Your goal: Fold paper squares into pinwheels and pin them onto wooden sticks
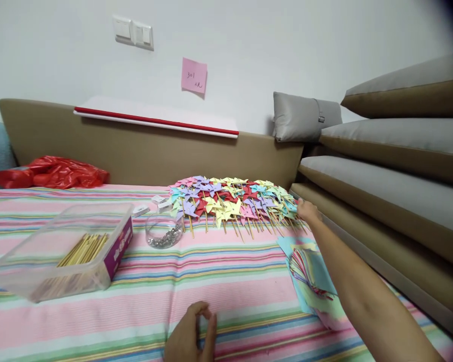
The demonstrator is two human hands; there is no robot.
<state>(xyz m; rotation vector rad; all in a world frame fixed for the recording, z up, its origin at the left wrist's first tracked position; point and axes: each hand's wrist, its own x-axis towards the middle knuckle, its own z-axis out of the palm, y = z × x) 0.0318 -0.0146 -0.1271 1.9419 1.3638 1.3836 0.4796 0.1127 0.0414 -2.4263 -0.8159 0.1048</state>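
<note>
My right hand (307, 210) reaches out to the right end of a pile of paper pinwheels (226, 203). Its fingers are closed on a pinwheel there, mostly hidden by the hand and its neighbours. The pinwheels are purple, yellow, red, pink and blue, on thin wooden sticks pointing toward me. Low in the view, my left hand (192, 334) hovers over the striped cloth (241, 291), thumb and fingers curved apart with nothing between them. Under my right forearm lies a fanned stack of coloured paper (313, 271) on larger pale sheets.
On the left stands a clear plastic box (117, 213) holding wooden sticks (83, 250). Beside it is a round clear tub (163, 231) of small metal pieces, with small white boxes (141, 210) behind. A red plastic bag (60, 172) lies farther back. Stacked grey cushions (392, 176) border the right.
</note>
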